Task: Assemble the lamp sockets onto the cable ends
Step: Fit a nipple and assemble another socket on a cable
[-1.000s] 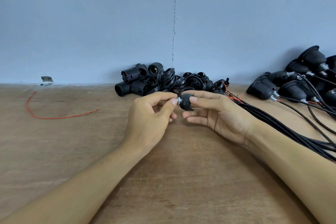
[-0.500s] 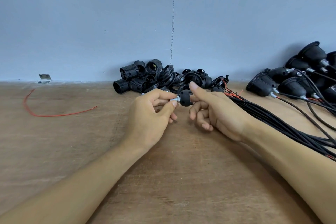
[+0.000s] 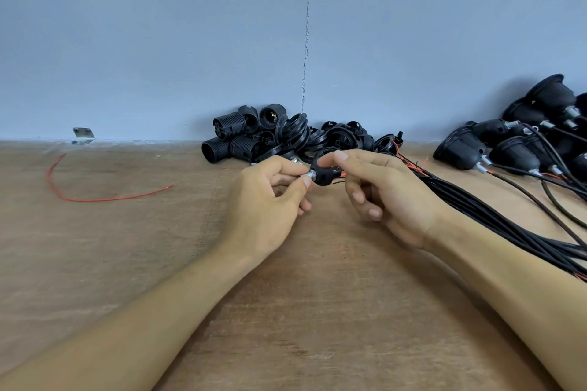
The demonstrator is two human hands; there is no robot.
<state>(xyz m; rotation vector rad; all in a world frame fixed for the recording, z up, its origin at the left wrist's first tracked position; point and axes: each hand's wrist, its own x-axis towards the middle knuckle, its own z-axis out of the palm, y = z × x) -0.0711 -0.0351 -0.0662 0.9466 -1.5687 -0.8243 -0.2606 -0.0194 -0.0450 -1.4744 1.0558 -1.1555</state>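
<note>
Socket cap point(image 3: 324, 175), black and dome-shaped, is held just above the wooden table point(image 3: 317, 311), centre of scene, between both hands. A silver threaded nipple point(image 3: 312, 174) sticks out of its left end. Thin red wire ends point(image 3: 339, 173) show at its right side.

Left hand point(image 3: 270, 200): thumb and index finger pinch the silver nipple; the other fingers are curled underneath.

Right hand point(image 3: 390, 197): index fingertip lies over the top of the cap and the thumb tip meets it at the rim, a light pinch, blurred. Remaining fingers are loosely curled and touch nothing.

Bundle of black cables point(image 3: 514, 232) runs from behind the right hand off toward the near right edge.

Far centre, against the blue-grey wall point(image 3: 158, 41): a heap of loose black socket parts point(image 3: 270, 136), threaded bodies and rings mixed together. Far right: a cluster of assembled sockets point(image 3: 514, 149) with cables attached.

Left of scene: a loose red wire point(image 3: 95, 199) lies curved on the table, well apart from the hands. A small metal bracket point(image 3: 83, 135) sits at the wall's foot beyond it.
</note>
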